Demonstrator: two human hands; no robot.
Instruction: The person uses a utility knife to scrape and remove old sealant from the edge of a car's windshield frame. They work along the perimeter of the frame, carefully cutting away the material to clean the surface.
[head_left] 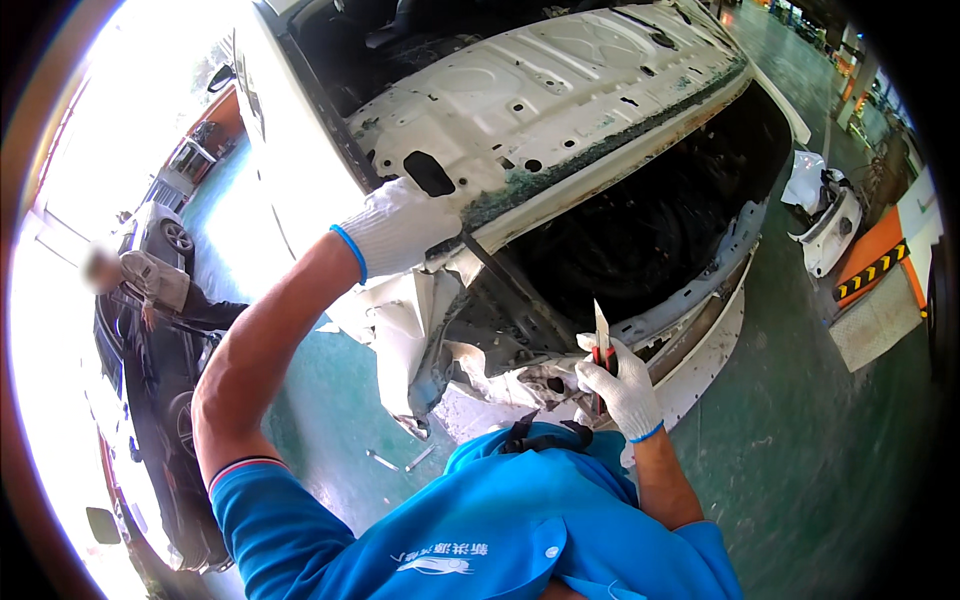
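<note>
My left hand (398, 225), in a white knit glove with a blue cuff, rests on the near left corner of a white car's bare rear panel (470, 120). Its fingers blend into the white metal, so their pose is hard to make out. In my right hand (630, 388), also gloved, is a utility knife (601, 335) with a red and black handle, its blade pointing up and away from me. The knife is in front of the dark open trunk (650, 215). Below my left hand, the car's rear corner (410, 335) is torn and crumpled.
A white bumper part (832, 235) lies on the green floor at the right, near an orange barrier (880, 262) with a striped band. Two small light-coloured pieces (400, 460) lie on the floor left of me. Farther left, a person (160, 285) is beside a dark car (165, 420).
</note>
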